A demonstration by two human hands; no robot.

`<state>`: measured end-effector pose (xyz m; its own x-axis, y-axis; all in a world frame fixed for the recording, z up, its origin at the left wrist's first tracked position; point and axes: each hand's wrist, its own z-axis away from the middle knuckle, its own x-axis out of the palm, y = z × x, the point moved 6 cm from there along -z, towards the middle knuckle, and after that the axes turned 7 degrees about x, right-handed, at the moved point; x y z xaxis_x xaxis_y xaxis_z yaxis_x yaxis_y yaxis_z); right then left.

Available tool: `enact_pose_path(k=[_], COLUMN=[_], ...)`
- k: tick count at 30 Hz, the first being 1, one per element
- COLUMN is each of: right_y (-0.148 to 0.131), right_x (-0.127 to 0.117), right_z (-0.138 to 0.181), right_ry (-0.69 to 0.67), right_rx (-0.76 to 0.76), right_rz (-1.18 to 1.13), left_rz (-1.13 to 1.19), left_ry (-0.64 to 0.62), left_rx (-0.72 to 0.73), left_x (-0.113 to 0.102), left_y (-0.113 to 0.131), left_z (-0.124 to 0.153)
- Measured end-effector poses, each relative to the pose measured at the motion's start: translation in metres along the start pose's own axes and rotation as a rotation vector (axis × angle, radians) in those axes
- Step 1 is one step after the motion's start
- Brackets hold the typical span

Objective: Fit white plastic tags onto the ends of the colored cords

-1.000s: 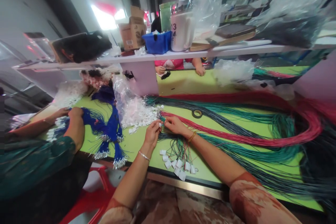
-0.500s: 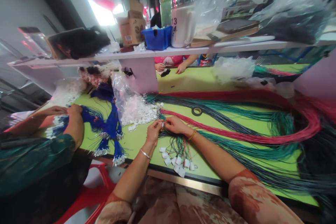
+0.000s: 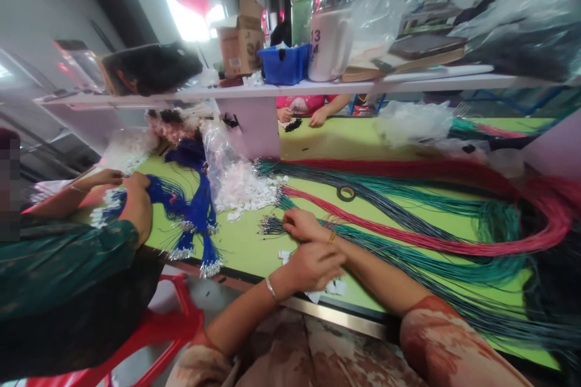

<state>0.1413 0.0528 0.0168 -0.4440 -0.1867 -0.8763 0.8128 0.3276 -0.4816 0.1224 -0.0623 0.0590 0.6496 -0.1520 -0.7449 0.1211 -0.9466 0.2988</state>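
Along a lime-green table (image 3: 245, 239), a co-worker's hands (image 3: 137, 184) were at blue wires (image 3: 166, 193) on the left. Past a heap of white connectors (image 3: 247, 195), a dark wire bundle (image 3: 272, 225) lay tips leftward, its length running right beneath the right hand (image 3: 299, 225), the nearer one, fingers curled. The left hand (image 3: 313, 266) hung lower, fingers loosely bent; blur hid whether either held anything. A cluttered shelf (image 3: 247, 91) spanned the room behind.

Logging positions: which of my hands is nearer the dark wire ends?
The right hand, near the dark wire ends; the left hand is nearer the table edge.
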Motion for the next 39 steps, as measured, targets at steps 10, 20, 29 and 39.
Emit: enact_pose_path(k=[10,20,29,39], right_y=[0.007,0.009,0.003,-0.012], right_x=[-0.001,-0.009,-0.026,-0.041], right_z=[0.012,0.007,0.001,-0.009], right_ry=[0.055,0.078,0.054,0.086], right_rx=[-0.059,-0.027,-0.064,-0.193], right_rz=[0.021,-0.040,0.222,-0.526], left_rz=[-0.761,-0.557,0.477,1.089], left_ry=[-0.107,0.332,1.059,1.202], left_rx=[-1.252,-1.057,-1.004,-0.966], left_x=[-0.136,-0.136,-0.119,-0.071], left_y=[-0.132,-0.126,-0.145,-0.155], left_z=[0.150,0.144,0.130,0.099])
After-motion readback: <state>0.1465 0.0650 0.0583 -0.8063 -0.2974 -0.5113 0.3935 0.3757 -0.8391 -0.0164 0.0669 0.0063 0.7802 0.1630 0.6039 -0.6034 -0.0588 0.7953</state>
